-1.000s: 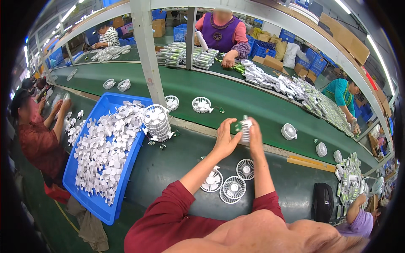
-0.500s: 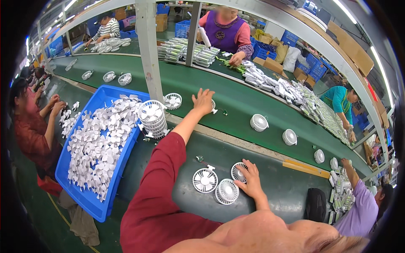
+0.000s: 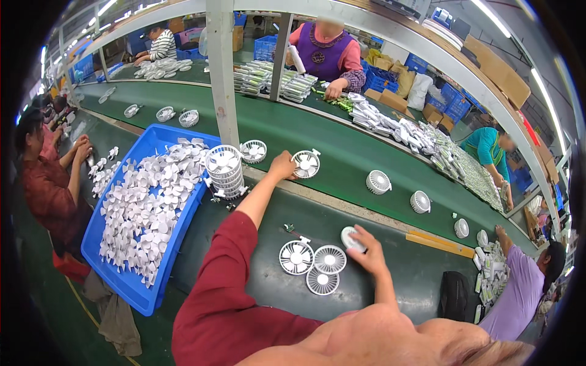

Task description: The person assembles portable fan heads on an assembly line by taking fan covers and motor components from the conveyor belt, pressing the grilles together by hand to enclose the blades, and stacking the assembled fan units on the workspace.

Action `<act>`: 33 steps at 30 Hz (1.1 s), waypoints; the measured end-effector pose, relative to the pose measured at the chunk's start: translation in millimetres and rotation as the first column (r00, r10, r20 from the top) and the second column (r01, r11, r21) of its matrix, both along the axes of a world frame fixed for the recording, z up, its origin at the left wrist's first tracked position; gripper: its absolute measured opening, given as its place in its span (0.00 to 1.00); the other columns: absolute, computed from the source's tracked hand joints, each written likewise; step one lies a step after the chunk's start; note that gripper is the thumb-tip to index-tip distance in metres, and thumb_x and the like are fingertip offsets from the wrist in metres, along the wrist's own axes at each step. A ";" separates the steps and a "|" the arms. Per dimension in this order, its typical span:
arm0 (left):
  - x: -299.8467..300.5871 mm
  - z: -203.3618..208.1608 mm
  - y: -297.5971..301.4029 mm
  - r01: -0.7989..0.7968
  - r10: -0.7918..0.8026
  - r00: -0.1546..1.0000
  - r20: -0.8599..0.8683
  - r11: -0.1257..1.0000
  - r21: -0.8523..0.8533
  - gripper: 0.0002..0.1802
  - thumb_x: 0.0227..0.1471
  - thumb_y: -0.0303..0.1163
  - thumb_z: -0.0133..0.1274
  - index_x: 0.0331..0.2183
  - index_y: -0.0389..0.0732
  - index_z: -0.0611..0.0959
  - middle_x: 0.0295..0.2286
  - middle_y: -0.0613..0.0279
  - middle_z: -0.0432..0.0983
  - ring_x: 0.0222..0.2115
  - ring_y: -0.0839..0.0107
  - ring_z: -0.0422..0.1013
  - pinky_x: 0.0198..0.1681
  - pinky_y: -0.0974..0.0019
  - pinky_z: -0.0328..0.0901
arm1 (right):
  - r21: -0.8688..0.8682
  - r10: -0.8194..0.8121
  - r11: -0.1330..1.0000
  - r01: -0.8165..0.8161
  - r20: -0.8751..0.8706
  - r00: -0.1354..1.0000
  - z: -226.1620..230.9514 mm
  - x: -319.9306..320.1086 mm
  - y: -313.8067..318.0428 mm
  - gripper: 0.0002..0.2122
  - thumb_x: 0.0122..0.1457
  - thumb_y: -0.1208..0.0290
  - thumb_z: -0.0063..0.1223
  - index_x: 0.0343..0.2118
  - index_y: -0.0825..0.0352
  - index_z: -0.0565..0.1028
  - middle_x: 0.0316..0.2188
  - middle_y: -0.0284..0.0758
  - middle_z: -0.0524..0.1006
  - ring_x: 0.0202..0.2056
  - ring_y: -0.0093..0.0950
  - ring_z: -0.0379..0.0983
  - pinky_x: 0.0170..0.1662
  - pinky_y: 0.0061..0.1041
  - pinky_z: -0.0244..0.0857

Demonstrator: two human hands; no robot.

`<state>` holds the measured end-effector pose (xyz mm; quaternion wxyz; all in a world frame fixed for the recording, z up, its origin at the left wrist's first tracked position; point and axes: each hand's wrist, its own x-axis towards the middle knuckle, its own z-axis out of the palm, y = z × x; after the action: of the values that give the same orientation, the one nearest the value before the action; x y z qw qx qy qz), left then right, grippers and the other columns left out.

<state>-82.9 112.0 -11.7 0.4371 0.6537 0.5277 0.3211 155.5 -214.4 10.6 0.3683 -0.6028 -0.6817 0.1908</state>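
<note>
Nearest the viewer, the right hand (image 3: pixel 366 253) closes over a white round part (image 3: pixel 352 238) on the dark table (image 3: pixel 256 287), just right of three white fan grilles (image 3: pixel 312 266) lying flat and touching one another. The left hand (image 3: pixel 282 165), arm stretched forward in a red sleeve (image 3: pixel 229 287), grips the near rim of a fan (image 3: pixel 306 163) resting on the green belt (image 3: pixel 342 146). Judged from this layout, one unit is being set on or taken off the belt while the next is begun: three grilles lie unassembled and the tray remains well stocked, so most work appears left. Left of the arm, a stack of grilles (image 3: pixel 224 171) stands beside a blue tray (image 3: pixel 137 293) heaped with white blades (image 3: pixel 146 207); the tray overhangs the table's near-left edge. A white post (image 3: pixel 223 73) rises just behind the stack, narrowing the left reach. Further fans (image 3: pixel 378 181) lie spaced along the belt to the right, with open belt between them. A black bag (image 3: pixel 455 296) bounds the table on the right. Beyond the belt, other people work at rows of white parts (image 3: pixel 390 125).
</note>
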 end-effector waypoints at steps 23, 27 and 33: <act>28.9 35.2 -156.5 0.465 -0.143 0.598 0.789 0.863 -0.196 0.29 0.62 0.54 0.31 0.55 0.46 0.65 0.48 0.61 0.69 0.47 0.68 0.69 0.44 0.59 0.70 | 0.513 -0.239 0.833 0.207 -0.003 0.971 57.1 -72.3 93.3 0.23 0.51 0.76 0.53 0.52 0.66 0.68 0.49 0.44 0.67 0.50 0.41 0.65 0.52 0.34 0.60; 39.4 41.6 -164.0 0.555 0.007 0.495 0.869 0.767 -0.323 0.30 0.62 0.55 0.29 0.54 0.45 0.68 0.50 0.59 0.68 0.51 0.66 0.66 0.53 0.54 0.61 | 0.503 -0.163 0.853 0.137 0.008 0.987 49.0 -76.8 94.8 0.25 0.50 0.71 0.57 0.53 0.65 0.67 0.53 0.44 0.63 0.52 0.45 0.61 0.53 0.38 0.59; 38.8 40.7 -164.4 0.572 0.248 0.258 0.934 0.739 -0.355 0.25 0.62 0.51 0.36 0.48 0.41 0.73 0.44 0.62 0.73 0.44 0.67 0.71 0.47 0.61 0.66 | 0.392 -0.083 0.919 0.035 0.107 0.991 35.6 -83.2 94.5 0.38 0.50 0.47 0.55 0.60 0.64 0.58 0.58 0.49 0.56 0.56 0.49 0.56 0.58 0.43 0.52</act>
<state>-44.1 -52.4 29.0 0.8889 0.1855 0.1520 0.3903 72.3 -119.9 46.2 0.4440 -0.5485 -0.7085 0.0035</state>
